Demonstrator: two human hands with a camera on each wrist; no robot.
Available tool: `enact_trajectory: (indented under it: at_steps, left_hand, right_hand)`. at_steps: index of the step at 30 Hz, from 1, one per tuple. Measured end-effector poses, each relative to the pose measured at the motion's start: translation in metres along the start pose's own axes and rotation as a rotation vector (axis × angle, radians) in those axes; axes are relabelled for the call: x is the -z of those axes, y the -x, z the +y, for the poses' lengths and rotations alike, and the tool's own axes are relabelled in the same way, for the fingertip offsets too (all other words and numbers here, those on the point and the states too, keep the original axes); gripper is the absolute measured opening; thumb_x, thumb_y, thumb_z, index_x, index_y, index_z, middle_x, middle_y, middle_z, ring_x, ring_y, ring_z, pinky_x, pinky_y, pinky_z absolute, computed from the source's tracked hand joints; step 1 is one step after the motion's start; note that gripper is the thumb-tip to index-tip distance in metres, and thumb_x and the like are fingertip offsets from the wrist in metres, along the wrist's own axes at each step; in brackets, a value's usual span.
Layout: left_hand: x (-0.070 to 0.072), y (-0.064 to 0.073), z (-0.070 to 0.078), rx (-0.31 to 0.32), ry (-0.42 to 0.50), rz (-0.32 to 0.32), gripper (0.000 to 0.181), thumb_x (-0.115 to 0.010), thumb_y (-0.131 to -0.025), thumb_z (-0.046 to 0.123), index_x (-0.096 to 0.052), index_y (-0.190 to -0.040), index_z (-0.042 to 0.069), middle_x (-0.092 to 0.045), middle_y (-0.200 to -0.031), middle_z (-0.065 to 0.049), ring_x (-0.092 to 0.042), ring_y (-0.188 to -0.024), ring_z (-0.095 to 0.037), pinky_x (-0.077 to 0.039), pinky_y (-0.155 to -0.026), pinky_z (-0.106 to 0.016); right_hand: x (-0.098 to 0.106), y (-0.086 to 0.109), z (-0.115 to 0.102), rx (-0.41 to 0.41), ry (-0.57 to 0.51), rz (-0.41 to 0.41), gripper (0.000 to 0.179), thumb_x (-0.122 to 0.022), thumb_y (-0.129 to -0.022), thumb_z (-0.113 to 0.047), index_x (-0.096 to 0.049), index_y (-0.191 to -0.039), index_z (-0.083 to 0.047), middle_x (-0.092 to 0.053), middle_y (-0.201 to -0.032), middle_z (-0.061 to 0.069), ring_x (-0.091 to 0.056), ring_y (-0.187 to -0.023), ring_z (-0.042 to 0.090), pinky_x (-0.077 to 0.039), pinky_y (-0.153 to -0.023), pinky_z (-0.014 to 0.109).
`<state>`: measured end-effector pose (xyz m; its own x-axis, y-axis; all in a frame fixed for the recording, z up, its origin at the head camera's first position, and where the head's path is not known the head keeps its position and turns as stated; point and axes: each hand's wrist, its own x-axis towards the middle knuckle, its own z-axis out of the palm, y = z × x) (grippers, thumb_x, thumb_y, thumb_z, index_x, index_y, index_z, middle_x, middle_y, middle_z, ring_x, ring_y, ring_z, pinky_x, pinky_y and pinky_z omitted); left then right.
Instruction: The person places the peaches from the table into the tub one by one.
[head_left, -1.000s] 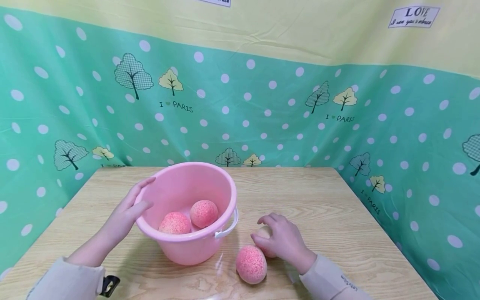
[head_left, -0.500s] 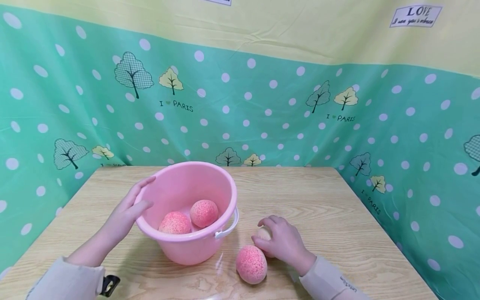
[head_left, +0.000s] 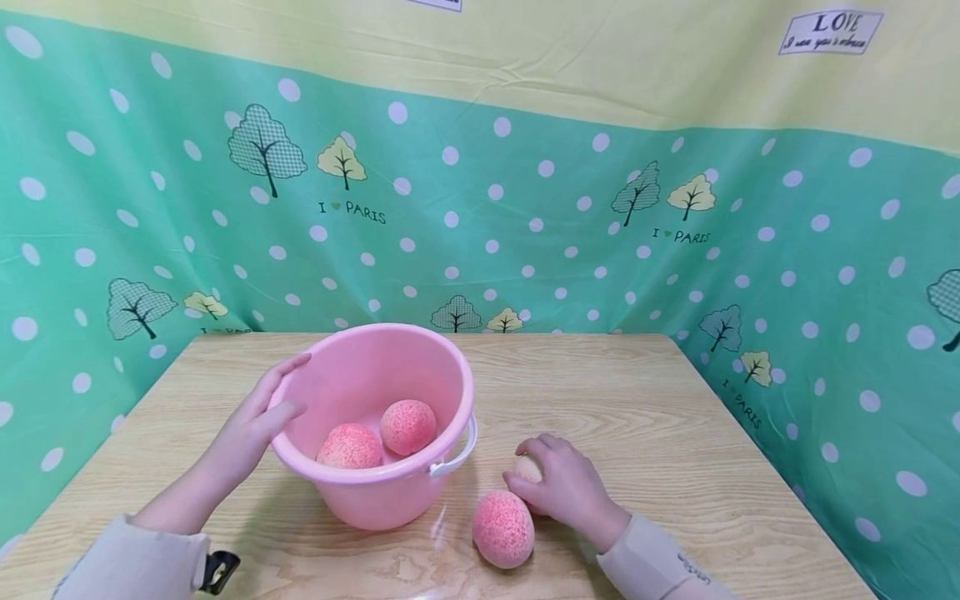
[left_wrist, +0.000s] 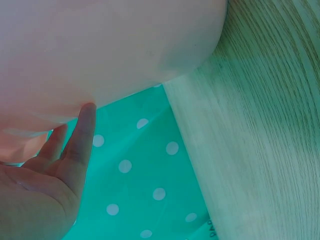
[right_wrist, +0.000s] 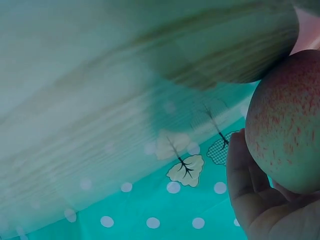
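Observation:
A pink bucket (head_left: 375,504) stands on the table, tilted slightly toward me, with two reddish peaches inside: one right (head_left: 408,427), one left (head_left: 350,447). My left hand (head_left: 257,425) holds the bucket's left rim, thumb over the inside. The left wrist view has its fingertips touching the bucket wall (left_wrist: 125,45) from outside. To the right of the bucket, my right hand (head_left: 576,486) curls over a paler peach (head_left: 529,468) on the table. In the right wrist view that peach (right_wrist: 287,125) has red flecks. Another pink peach (head_left: 503,530) lies right beside it, nearer me.
The bucket's white handle (head_left: 456,454) hangs on its right side, toward the right hand. A wood-grain table (head_left: 600,375) lies under everything. Green and yellow printed cloth (head_left: 480,250) rises behind it and at both sides.
The right hand has shifted very slightly over the paler peach. The left hand, the bucket and the other peaches have stayed in place.

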<state>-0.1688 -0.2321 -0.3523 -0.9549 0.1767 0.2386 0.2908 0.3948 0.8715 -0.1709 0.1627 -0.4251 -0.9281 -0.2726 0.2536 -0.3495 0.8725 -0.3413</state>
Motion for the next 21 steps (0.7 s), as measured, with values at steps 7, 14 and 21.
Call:
enact_trajectory:
  at_steps: [7, 14, 21]
  left_hand:
    - [0.0002, 0.0, 0.0, 0.02, -0.019, -0.001, 0.058, -0.043, -0.101, 0.015, -0.024, -0.156, 0.012, -0.032, -0.154, -0.022, -0.043, -0.113, 0.012, -0.046, -0.084, -0.013]
    - [0.0001, 0.0004, 0.0003, 0.022, -0.019, -0.002, 0.058, -0.043, -0.101, 0.016, -0.024, -0.156, 0.012, -0.032, -0.153, -0.022, -0.043, -0.112, 0.012, -0.046, -0.083, -0.014]
    - [0.0001, 0.0003, 0.0, 0.025, -0.018, -0.002, 0.058, -0.043, -0.102, 0.016, -0.023, -0.156, 0.012, -0.032, -0.154, -0.022, -0.043, -0.112, 0.012, -0.046, -0.083, -0.014]
  right_hand:
    - [-0.0011, -0.0002, -0.0014, -0.001, -0.01, -0.005, 0.034, -0.071, -0.083, -0.044, -0.072, -0.101, -0.015, -0.069, -0.103, 0.0, -0.066, -0.097, 0.021, -0.055, -0.082, 0.041]
    - [-0.003, -0.0006, -0.0009, 0.009, -0.005, -0.025, 0.035, -0.07, -0.084, -0.044, -0.071, -0.102, -0.014, -0.069, -0.101, 0.001, -0.066, -0.095, 0.021, -0.055, -0.08, 0.041]
    - [-0.0064, -0.0018, 0.0016, 0.024, -0.004, -0.02, 0.033, -0.07, -0.084, -0.042, -0.071, -0.1, -0.014, -0.068, -0.098, 0.0, -0.066, -0.091, 0.02, -0.055, -0.079, 0.039]
